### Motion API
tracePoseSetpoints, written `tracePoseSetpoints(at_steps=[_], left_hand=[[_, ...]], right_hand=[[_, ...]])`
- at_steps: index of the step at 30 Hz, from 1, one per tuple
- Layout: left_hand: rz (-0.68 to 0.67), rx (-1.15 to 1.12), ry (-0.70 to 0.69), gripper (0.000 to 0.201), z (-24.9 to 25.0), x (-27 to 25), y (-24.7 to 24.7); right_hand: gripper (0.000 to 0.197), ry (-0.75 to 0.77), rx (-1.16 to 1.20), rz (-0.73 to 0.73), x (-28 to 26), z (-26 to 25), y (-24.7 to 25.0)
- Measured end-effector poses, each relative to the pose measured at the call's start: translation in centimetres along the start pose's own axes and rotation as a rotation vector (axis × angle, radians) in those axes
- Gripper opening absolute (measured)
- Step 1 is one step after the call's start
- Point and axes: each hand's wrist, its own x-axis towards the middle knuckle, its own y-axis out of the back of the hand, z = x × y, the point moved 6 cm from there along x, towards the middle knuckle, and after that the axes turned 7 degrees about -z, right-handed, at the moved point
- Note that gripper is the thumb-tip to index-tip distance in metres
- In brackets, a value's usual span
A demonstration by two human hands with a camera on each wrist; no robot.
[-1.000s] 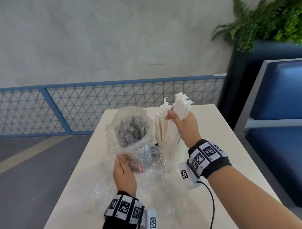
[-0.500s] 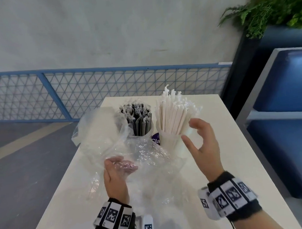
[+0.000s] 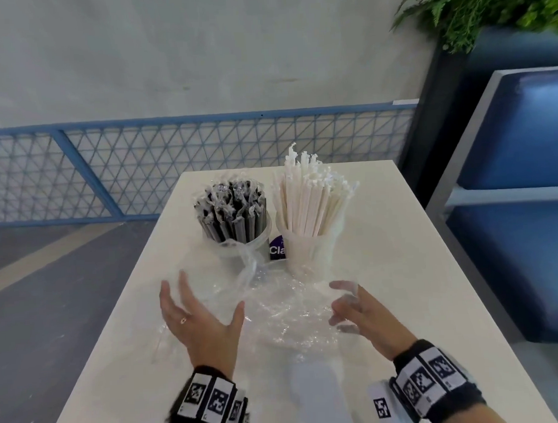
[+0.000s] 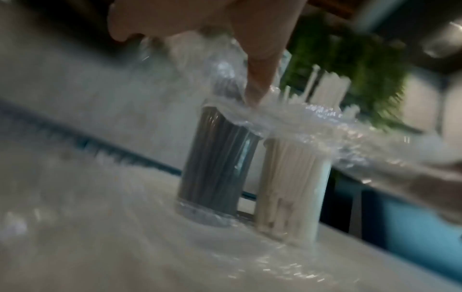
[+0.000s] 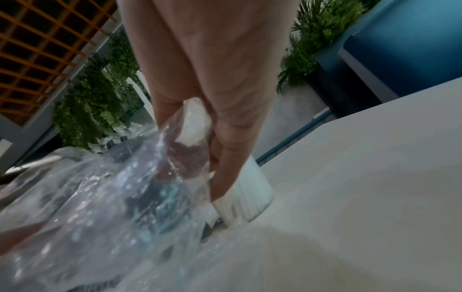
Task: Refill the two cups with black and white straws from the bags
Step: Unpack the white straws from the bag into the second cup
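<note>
Two clear cups stand side by side mid-table in the head view. The left cup [image 3: 237, 241] is packed with black straws [image 3: 232, 213], the right cup [image 3: 310, 251] with white straws [image 3: 309, 200]. Crumpled clear plastic bags [image 3: 284, 306] lie in front of them. My left hand [image 3: 208, 296] hovers at the bags' left edge with its fingers spread, holding nothing. My right hand [image 3: 338, 304] is at their right edge, fingers loosely bent, film against them. In the right wrist view the bag [image 5: 125, 187] rises between thumb and fingers [image 5: 225, 158], ungripped. The left wrist view is blurred, with both cups [image 4: 217, 177] behind film.
The white table [image 3: 400, 270] has bare surface to the right of the cups and along its near left. A purple label [image 3: 277, 247] shows between the cups. A blue bench [image 3: 523, 171] stands close on the right, a blue mesh railing [image 3: 111, 160] beyond the far edge.
My right hand put the bunch of white straws into the right cup, let go and came down to the bags. My left hand released the bag it held and opened.
</note>
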Motion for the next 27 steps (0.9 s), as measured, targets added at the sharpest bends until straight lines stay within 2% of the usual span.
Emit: tracePoseSetpoints(at_steps=[2, 3, 6, 9, 13, 15, 17, 18, 20, 22, 23, 26, 27], left_hand=[[-0.103, 0.276, -0.123, 0.067, 0.3, 0.3, -0.7], [-0.167, 0.305, -0.115, 0.057, 0.4, 0.5, -1.1], [-0.334, 0.102, -0.032, 0.037, 0.2, 0.3, -2.3], [-0.303, 0.013, -0.06, 0.045, 0.0, 0.5, -1.9], [-0.184, 0.072, 0.133, 0.042, -4.1, 1.8, -0.7], [-0.218, 0.083, 0.153, 0.042, -4.8, 1.8, -1.0], [-0.269, 0.073, 0.147, 0.036, -4.6, 1.6, -1.9], [-0.288, 0.062, 0.148, 0.031, -4.5, 1.4, -2.3], [-0.317, 0.044, 0.144, 0.018, -4.1, 1.2, -3.0], [-0.337, 0.034, 0.118, 0.007, -3.6, 1.2, -3.6], [-0.348, 0.038, 0.109, 0.006, -3.6, 1.1, -3.9], [-0.369, 0.081, 0.142, 0.009, -3.8, 1.2, -4.3], [-0.336, 0.154, 0.146, 0.012, -4.0, 1.3, -4.2]], right_hand=[[0.03, -0.013, -0.018, -0.012, 0.0, 0.4, 0.6], [0.029, -0.017, -0.025, -0.015, 0.0, 0.5, 0.7], [0.028, -0.026, -0.06, -0.016, 0.3, 1.1, 0.6], [0.025, -0.031, -0.073, 0.078, 0.4, 1.8, 1.4], [0.034, -0.077, -0.139, 0.344, -0.1, 3.0, 4.7], [0.053, -0.075, -0.429, 0.46, -0.4, 2.7, 5.1], [0.075, 0.017, -0.859, 0.552, -0.5, 1.6, 4.0], [0.08, 0.074, -1.019, 0.535, -0.5, 1.1, 2.8], [0.077, 0.105, -1.212, 0.369, 0.3, 1.3, 0.1], [0.07, -0.079, -1.33, 0.168, 1.4, 3.5, -1.9], [0.074, -0.147, -1.388, 0.118, 1.8, 4.6, -2.4], [0.083, -0.371, -1.364, -0.161, 3.0, 8.4, -2.0], [0.084, -0.409, -1.337, -0.203, 3.1, 9.4, -1.8]])
